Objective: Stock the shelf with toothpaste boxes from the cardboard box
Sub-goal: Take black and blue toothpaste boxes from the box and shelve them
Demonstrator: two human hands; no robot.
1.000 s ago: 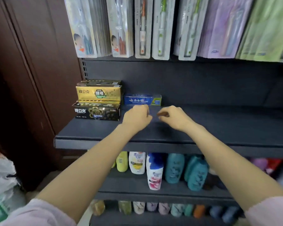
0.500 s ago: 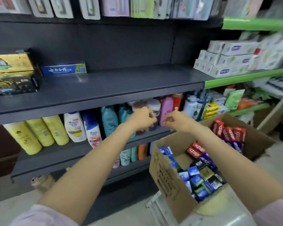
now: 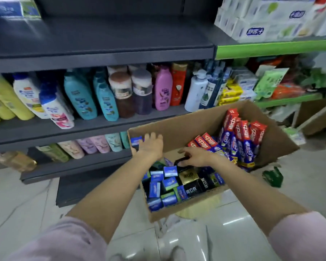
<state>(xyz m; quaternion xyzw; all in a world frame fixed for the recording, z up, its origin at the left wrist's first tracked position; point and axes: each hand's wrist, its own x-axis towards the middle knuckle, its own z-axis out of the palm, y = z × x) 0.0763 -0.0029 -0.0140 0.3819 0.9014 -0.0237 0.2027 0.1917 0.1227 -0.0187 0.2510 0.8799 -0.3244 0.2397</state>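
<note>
Cardboard box (image 3: 177, 129): open-topped, standing on the pale floor just in front of the shelving; the landmark for all entries below.

Contents: toothpaste boxes packed on end so the end flaps face up. Blue toothpaste boxes (image 3: 161, 185) fill the corner of the carton nearest the camera; black and gold cartons (image 3: 191, 180) sit beside them toward the middle. Red-and-blue toothpaste boxes (image 3: 241, 136) stand tall against the far right wall. On-end packing likely lets one carton be drawn out without disturbing its neighbours.

Left hand (image 3: 151, 146): at the carton's far left corner, fingers extended over a blue toothpaste box (image 3: 136, 141) that rises above the rim. Whether the thumb has closed on it cannot be told; the hand covers the contact.

Right hand (image 3: 195, 157): inside the carton, near its middle, fingers curled narrowly around the end of a black toothpaste box (image 3: 182, 160). Judged to be the start of a lift.

Dark grey shelf (image 3: 111, 38): above and behind the carton, mostly bare board, one blue toothpaste box (image 3: 13, 8) lying at its far left. Presumed destination for stock.

Shampoo bottles (image 3: 105, 93): on the tier directly behind the carton. White tissue packs (image 3: 267, 21): on the green-edged shelf (image 3: 271, 48), above the carton's right side.
</note>
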